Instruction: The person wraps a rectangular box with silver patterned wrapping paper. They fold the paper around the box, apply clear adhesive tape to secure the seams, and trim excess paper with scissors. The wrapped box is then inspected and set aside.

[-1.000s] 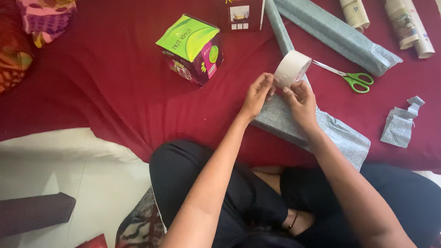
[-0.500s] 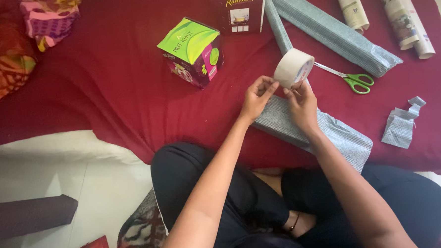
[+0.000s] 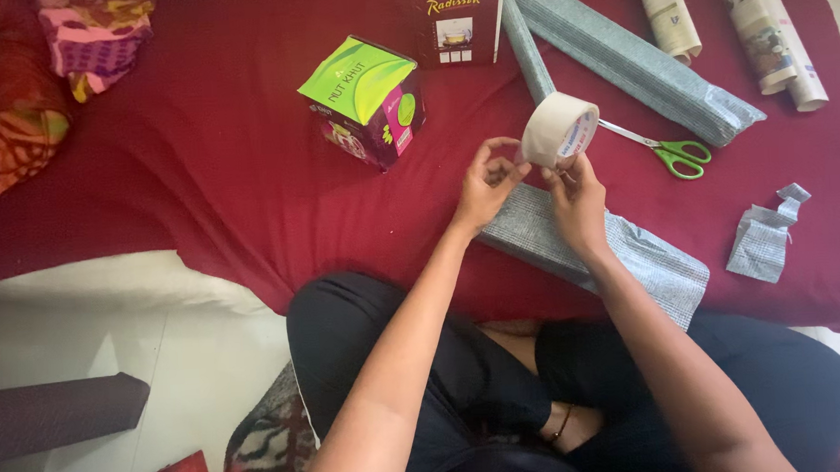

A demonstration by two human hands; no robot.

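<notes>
Red bedspread (image 3: 200, 179) — both hands (2) | tape roll (image 3: 557, 129) gripped

Single view only, taken from a head-worn camera. The scene is looked down on steeply, almost from straight above, facing forward over the wearer's crossed legs (image 3: 578, 390) toward a bed covered in a red cloth (image 3: 210, 179). Both forearms are seen entering from the bottom edge. The hands are held near, close to frame centre. The far side of the bed is cut off at the top edge; bare floor (image 3: 190, 369) is taken in at lower left. No second view is provided for overlap.
</notes>
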